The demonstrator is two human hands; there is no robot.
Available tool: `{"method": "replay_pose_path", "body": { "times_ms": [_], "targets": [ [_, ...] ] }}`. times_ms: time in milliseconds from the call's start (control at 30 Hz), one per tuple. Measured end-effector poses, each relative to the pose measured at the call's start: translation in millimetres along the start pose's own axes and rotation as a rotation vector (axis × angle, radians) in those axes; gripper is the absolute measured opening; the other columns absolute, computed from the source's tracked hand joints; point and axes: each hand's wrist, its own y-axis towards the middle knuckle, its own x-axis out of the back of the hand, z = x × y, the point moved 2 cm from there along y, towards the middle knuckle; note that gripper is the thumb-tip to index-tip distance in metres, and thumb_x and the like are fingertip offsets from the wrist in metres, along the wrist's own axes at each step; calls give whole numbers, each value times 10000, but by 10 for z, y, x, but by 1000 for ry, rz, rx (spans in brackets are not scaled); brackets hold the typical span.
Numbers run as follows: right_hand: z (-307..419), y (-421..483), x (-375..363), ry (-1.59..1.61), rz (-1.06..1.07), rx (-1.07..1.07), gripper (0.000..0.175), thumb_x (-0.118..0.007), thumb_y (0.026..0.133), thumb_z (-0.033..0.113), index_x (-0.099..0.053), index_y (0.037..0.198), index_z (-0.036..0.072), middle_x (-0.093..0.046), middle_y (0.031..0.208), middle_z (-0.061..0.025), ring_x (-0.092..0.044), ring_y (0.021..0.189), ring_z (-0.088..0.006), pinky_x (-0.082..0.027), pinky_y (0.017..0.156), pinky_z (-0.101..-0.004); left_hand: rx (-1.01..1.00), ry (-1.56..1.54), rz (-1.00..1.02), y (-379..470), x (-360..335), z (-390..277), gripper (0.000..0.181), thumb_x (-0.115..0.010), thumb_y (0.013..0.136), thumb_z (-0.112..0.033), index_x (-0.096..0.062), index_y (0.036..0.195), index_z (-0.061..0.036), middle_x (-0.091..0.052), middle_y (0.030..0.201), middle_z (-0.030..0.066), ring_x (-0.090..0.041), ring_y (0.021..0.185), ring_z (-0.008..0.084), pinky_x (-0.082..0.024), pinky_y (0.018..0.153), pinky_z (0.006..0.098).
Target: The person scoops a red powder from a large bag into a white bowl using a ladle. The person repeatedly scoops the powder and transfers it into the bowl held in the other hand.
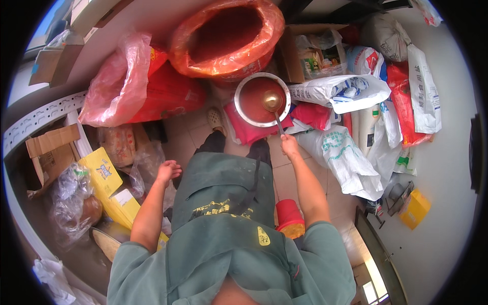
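My right hand point(289, 145) grips the handle of a metal ladle point(272, 100). The ladle's bowl lies over the red contents of a round metal basin point(241, 111), which stands before me on pink bags point(244, 127). Beyond the basin is a large, wide-mouthed container point(228, 68) lined with clear plastic, its inside dark red. My left hand point(169, 172) hangs beside my apron point(225, 183), fingers loosely curled and holding nothing that I can see.
A red sack with a pink plastic liner point(126, 84) sits at the left. White woven sacks point(343, 156) crowd the right, below an open cardboard box point(291, 57). A shelf with a yellow carton point(105, 179) runs along my left. A red bucket point(286, 211) stands by my right side.
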Motion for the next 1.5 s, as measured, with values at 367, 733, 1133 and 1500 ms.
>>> {"method": "replay_pose_path", "body": {
  "times_ms": [367, 733, 1133, 1500],
  "targets": [
    [703, -534, 145, 437, 207, -395, 187, -472, 932, 239, -550, 1004, 85, -418, 565, 4, -352, 398, -88, -262, 343, -259, 5, -15, -32, -9, 18, 13, 218, -442, 908, -104, -495, 1108, -40, -629, 964, 125, -641, 757, 197, -543, 639, 300],
    [1195, 110, -80, 606, 181, -500, 147, -468, 920, 197, -533, 899, 67, -448, 583, -16, -347, 413, -83, -258, 340, -243, 9, -13, -60, -119, 49, -107, 226, -465, 881, -86, -501, 1098, -37, -629, 952, 132, -640, 737, 209, -539, 622, 308],
    [1397, 255, -280, 590, 265, -442, 201, -461, 925, 210, -523, 987, 30, -400, 566, -4, -306, 409, -86, -250, 345, -237, -12, -24, -32, -63, 58, -82, 236, -460, 884, -97, -497, 1109, -33, -628, 978, 138, -641, 755, 213, -542, 639, 310],
    [936, -368, -232, 89, 189, -151, 274, -464, 920, 253, -567, 824, 18, -508, 538, -64, -470, 375, -172, -368, 355, -333, 19, -20, -58, -129, -4, 4, 227, -449, 882, -83, -492, 1101, -41, -627, 957, 126, -636, 742, 207, -540, 635, 309]
  ]
}}
